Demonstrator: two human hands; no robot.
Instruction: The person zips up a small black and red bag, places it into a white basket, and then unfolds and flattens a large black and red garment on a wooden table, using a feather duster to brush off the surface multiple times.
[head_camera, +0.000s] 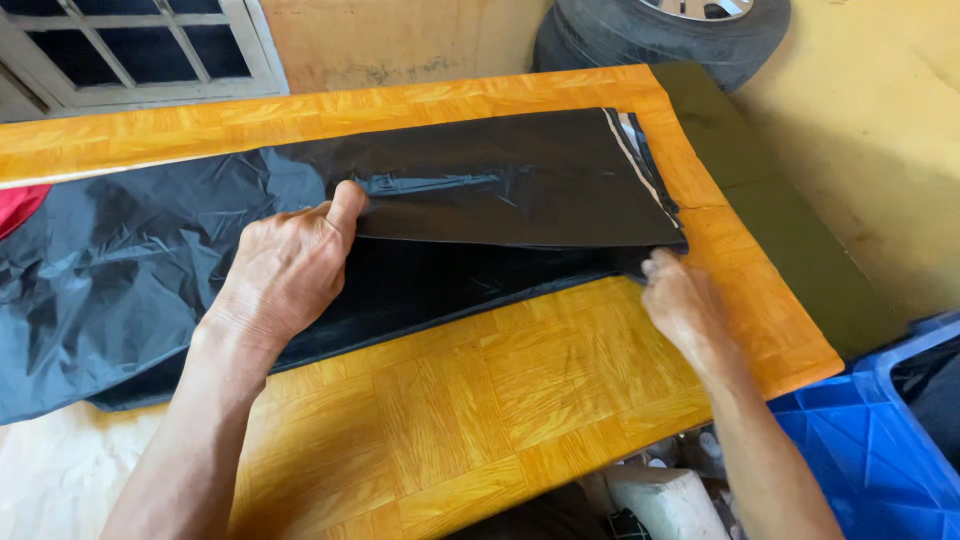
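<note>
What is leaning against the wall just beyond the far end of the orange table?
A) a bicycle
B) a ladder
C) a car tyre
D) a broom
C: a dark car tyre with a silvery wheel rim stands behind the table, against the yellowish wall.
</note>
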